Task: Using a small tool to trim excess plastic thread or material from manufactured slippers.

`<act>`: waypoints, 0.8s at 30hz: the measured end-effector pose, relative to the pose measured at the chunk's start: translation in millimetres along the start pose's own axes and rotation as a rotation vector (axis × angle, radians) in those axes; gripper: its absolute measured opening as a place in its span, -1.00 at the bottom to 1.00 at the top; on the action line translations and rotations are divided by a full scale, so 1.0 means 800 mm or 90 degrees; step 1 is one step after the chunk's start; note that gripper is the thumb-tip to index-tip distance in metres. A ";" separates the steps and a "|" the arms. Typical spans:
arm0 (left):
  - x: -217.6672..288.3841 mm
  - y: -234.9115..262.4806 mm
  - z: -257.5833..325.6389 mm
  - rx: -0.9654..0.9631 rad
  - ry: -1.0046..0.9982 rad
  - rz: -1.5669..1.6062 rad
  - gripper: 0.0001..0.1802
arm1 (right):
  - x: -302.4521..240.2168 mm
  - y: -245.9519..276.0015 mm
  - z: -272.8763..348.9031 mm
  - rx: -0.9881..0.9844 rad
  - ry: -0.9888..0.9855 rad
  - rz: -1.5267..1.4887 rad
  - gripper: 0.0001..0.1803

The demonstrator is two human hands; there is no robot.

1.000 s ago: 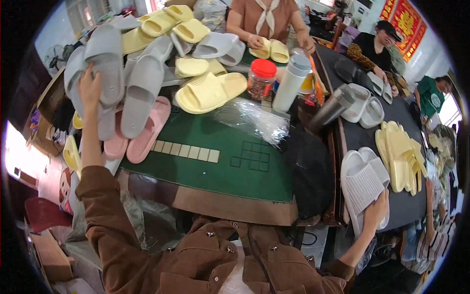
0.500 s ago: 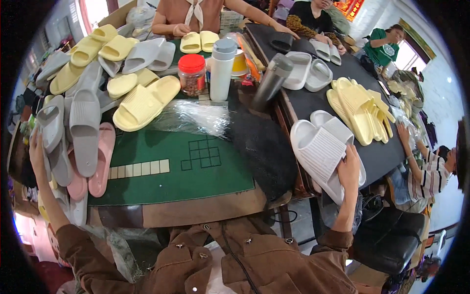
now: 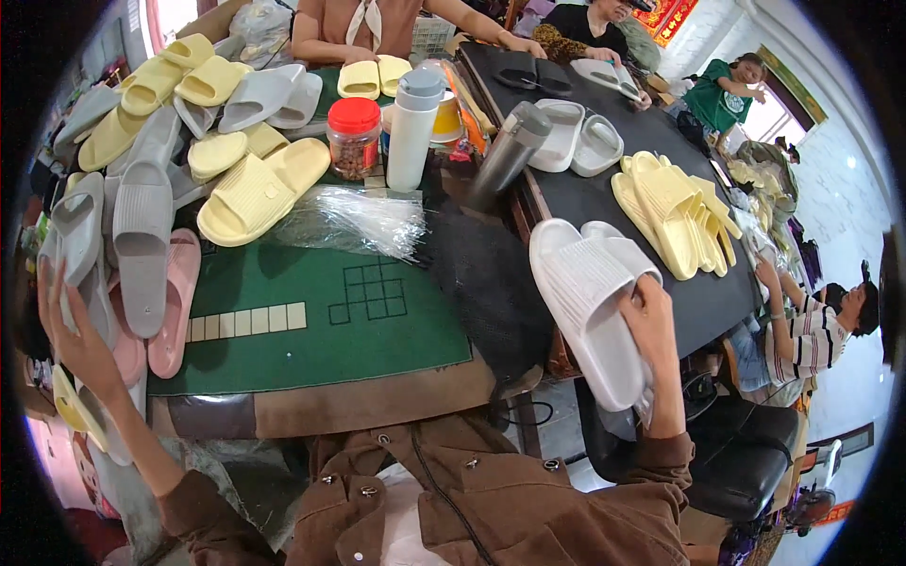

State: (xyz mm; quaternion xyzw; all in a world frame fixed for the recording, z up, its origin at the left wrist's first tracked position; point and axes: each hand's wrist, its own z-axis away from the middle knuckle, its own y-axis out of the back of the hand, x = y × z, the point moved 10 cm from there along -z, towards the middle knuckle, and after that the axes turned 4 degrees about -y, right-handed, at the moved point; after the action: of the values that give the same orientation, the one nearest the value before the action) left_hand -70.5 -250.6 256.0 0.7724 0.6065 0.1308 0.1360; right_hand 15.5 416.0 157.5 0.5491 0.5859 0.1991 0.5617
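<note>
At the right table's near edge, my right hand (image 3: 651,325) is closed on a pair of pale grey slippers (image 3: 590,302), its fingers inside the foot opening. The two slippers overlap, toes pointing away from me, and the rear one is partly hidden. My left hand (image 3: 80,344) is at the left against the slipper heap, fingers spread beside a grey slipper (image 3: 75,226). Close to that hand are a long grey slipper (image 3: 143,250), a pair of pink slippers (image 3: 173,311) partly beneath it, and a yellow slipper (image 3: 77,410) lower down.
Yellow slippers (image 3: 250,203), a plastic bag of clear strips (image 3: 354,222), a red-lidded jar (image 3: 354,141), a white bottle (image 3: 413,132) and a steel flask (image 3: 510,156) stand or lie on the tables. Stacked yellow slippers (image 3: 675,212) lie right. Co-workers sit around the tables.
My right hand has drawn the pale grey slippers nearer and tilted them. My left hand has shifted down the heap, fingers now showing. Across the table, a co-worker has turned a pale pair of slippers.
</note>
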 end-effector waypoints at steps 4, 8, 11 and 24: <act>0.068 -0.042 0.039 -0.076 0.046 0.185 -0.72 | -0.022 -0.026 0.012 -0.069 -0.021 -0.082 -0.81; 0.124 -0.056 0.077 -0.150 0.138 0.360 -0.75 | -0.110 -0.047 0.023 -0.107 0.092 -0.174 -0.73; 0.162 -0.066 0.092 -0.215 0.138 0.423 -0.74 | -0.165 -0.072 0.030 -0.122 0.108 -0.256 -0.68; 0.185 -0.096 0.140 -0.364 0.236 0.592 -0.51 | -0.304 -0.253 0.038 -0.234 0.219 -0.280 -0.73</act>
State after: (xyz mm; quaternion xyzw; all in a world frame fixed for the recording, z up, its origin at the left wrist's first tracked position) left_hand -65.1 -94.9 129.3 0.8544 0.1577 0.4689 0.1588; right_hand -100.1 129.0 83.3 0.2576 0.7308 0.2653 0.5738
